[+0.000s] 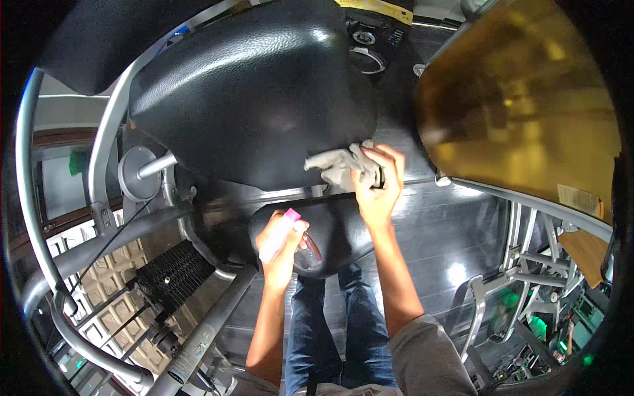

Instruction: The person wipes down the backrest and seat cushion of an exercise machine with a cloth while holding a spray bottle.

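A spray bottle with a pink nozzle (292, 214) and a see-through body (310, 257) is gripped in my left hand (281, 250), just above the black seat pad (342, 227). My right hand (380, 198) holds a bunched grey cloth (339, 166). Part of that cloth overlaps the lower right edge of a large black padded backrest (257, 109); whether it presses on the padding I cannot tell. My fingers hide some of the bottle and the cloth.
At left, curved silver tubes (27, 148), a cable and a black weight stack (173, 277) belong to the exercise machine. A yellow glossy panel (515, 114) stands at right. More gym frames (540, 267) are beyond it, over dark flooring (446, 232).
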`<action>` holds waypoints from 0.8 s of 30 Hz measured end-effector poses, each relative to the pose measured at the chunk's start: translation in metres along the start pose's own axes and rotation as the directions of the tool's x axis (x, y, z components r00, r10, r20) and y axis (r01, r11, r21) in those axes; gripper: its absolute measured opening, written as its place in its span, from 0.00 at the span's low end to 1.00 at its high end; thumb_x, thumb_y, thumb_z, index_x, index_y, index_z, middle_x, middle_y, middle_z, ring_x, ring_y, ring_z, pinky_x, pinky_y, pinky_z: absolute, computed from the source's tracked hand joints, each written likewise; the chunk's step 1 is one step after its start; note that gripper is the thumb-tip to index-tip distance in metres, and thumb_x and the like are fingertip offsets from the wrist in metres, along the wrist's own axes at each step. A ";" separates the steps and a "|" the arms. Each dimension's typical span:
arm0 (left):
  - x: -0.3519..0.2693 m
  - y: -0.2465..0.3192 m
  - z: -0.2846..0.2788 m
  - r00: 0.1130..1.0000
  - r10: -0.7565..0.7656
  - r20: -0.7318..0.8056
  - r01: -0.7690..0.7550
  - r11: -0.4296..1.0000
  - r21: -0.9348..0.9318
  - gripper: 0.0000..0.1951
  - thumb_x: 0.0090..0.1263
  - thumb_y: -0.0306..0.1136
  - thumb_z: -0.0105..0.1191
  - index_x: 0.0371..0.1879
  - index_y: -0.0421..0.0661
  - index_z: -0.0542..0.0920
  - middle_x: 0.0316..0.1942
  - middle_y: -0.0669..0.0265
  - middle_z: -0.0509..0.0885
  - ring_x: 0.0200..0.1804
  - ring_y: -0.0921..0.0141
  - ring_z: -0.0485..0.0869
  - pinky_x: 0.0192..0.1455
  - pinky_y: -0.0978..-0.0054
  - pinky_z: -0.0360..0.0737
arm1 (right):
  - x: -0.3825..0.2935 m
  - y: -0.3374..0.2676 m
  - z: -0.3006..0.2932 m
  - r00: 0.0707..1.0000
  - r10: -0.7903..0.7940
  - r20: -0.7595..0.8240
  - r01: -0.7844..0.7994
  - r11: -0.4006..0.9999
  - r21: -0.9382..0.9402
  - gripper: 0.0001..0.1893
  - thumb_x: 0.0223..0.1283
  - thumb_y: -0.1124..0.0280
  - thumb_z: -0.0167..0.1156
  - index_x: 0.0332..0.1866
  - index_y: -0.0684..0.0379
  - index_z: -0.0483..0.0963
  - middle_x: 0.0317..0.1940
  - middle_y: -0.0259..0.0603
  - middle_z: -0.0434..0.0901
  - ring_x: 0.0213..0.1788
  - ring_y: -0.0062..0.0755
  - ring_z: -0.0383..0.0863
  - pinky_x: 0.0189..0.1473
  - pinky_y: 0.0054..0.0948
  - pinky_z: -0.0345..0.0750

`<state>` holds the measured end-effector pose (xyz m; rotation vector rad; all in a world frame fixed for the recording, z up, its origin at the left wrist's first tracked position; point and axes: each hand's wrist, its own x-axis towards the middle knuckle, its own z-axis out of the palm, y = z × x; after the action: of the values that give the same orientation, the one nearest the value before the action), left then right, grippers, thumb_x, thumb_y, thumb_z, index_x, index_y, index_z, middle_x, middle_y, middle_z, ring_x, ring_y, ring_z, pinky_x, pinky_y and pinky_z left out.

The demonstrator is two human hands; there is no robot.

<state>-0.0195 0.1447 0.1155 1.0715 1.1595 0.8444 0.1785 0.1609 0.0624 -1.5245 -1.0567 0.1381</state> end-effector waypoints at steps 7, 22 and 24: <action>0.005 -0.006 0.006 1.000 -0.011 0.021 0.010 0.998 0.062 0.12 0.69 0.36 0.57 0.37 0.36 0.79 0.29 0.62 0.81 0.25 0.76 0.77 0.32 0.77 0.74 | -0.017 0.020 0.018 0.736 0.669 0.105 -0.600 0.574 0.557 0.15 0.67 0.73 0.57 0.56 0.66 0.74 0.52 0.38 0.79 0.54 0.25 0.75 0.61 0.25 0.68; 0.012 -0.018 0.009 0.998 -0.061 -0.013 0.061 0.996 0.060 0.15 0.71 0.39 0.57 0.37 0.36 0.79 0.26 0.65 0.80 0.24 0.77 0.75 0.31 0.78 0.73 | -0.018 0.049 0.041 0.758 0.652 0.013 -0.574 0.659 0.485 0.14 0.71 0.75 0.47 0.57 0.68 0.71 0.50 0.41 0.79 0.51 0.26 0.76 0.56 0.26 0.71; 0.013 -0.022 0.008 0.998 -0.052 -0.040 0.056 0.995 0.085 0.15 0.70 0.40 0.58 0.39 0.37 0.80 0.27 0.64 0.81 0.23 0.77 0.75 0.31 0.78 0.73 | -0.040 0.053 0.044 0.696 0.714 0.084 -0.690 0.630 0.357 0.15 0.70 0.74 0.50 0.57 0.66 0.72 0.47 0.40 0.81 0.49 0.25 0.77 0.54 0.26 0.73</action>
<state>-0.0089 0.1485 0.0910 1.0936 1.2607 0.7812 0.1558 0.1736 -0.0132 -1.5028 -0.2836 0.7908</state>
